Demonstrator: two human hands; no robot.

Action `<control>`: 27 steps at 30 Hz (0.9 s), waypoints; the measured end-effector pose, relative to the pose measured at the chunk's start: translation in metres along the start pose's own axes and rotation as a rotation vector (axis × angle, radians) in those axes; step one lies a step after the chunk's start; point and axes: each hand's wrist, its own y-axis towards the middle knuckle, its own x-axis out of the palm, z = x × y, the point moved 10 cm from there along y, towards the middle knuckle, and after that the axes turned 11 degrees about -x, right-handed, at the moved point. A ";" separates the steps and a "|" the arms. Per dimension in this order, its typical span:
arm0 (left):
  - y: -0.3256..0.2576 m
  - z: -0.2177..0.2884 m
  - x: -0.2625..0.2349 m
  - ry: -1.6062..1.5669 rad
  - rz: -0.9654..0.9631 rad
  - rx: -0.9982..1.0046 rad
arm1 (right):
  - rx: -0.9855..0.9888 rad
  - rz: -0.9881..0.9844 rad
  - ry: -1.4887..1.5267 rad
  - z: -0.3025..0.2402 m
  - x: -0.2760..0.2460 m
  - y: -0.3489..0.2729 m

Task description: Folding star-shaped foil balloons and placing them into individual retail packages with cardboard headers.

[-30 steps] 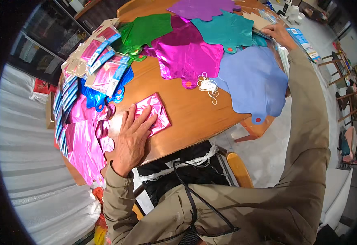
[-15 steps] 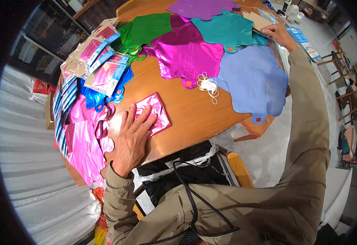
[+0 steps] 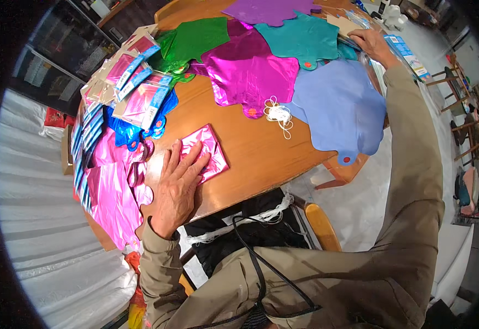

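The folded pink foil [image 3: 213,147] is pressed on the near side of the table [image 3: 256,159] by the left hand [image 3: 175,189], fingers flat and spread. The right hand [image 3: 373,45] is bent beside cardboard [image 3: 342,24] at the far right; whether anything is gripped cannot be told. Between them, space is taken by white string [image 3: 278,113] and a blue sheet [image 3: 338,104]; packets [image 3: 143,100] are heaped at left

On the left, flat clear-plastic packets with pink contents [image 3: 138,101] are bearing blue-and-white printed strips [image 3: 155,105] whose markings are appearing too small to read. At the far right, a flat, blue-and-white rectangular package [image 3: 406,56] is also showing print, none of it legible.
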 end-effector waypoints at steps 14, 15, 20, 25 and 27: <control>0.002 0.000 0.000 0.014 -0.008 0.008 | -0.093 0.070 -0.082 -0.014 0.004 0.002; 0.000 -0.001 0.000 0.014 -0.009 0.001 | -0.098 0.069 -0.078 -0.015 0.006 0.003; -0.002 -0.002 0.000 0.035 0.006 -0.009 | 0.171 -0.012 -0.037 0.008 0.011 0.000; -0.003 0.001 -0.005 -0.056 -0.008 -0.010 | 0.403 0.299 -0.229 0.049 -0.044 -0.026; -0.004 0.000 -0.004 -0.033 0.014 0.025 | 0.476 0.438 -0.402 0.062 -0.076 -0.039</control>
